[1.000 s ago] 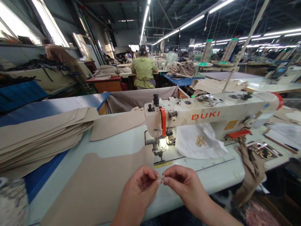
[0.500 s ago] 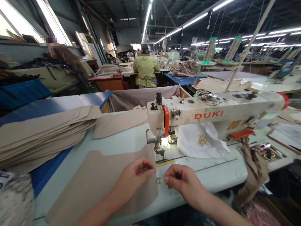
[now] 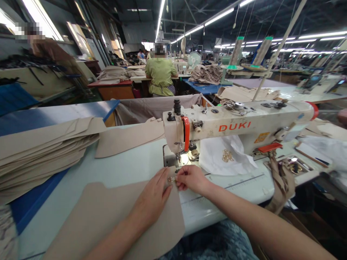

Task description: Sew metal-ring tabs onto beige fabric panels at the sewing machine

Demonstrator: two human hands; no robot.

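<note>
A beige fabric panel (image 3: pixel 108 216) lies flat on the pale sewing table (image 3: pixel 130 166) in front of a white DUKI sewing machine (image 3: pixel 233 124). My left hand (image 3: pixel 153 198) rests on the panel's far right corner with its fingers stretched out flat. My right hand (image 3: pixel 189 178) is closed in a pinch on a small metal ring with a strip (image 3: pixel 171 178), held at that corner just in front of the needle and presser foot (image 3: pixel 179 159). The two hands nearly touch.
A thick stack of beige panels (image 3: pixel 46 151) sits at the left, one more panel (image 3: pixel 130 135) behind. White paper with small gold rings (image 3: pixel 227 156) lies under the machine arm. A patterned strip (image 3: pixel 282 184) hangs at the right. A person in green (image 3: pixel 160 76) sits ahead.
Both hands moved forward from the table's near edge to the needle area. The left hand opened from a pinch and flattened on the panel; the right hand carried the small ring to the panel's corner.
</note>
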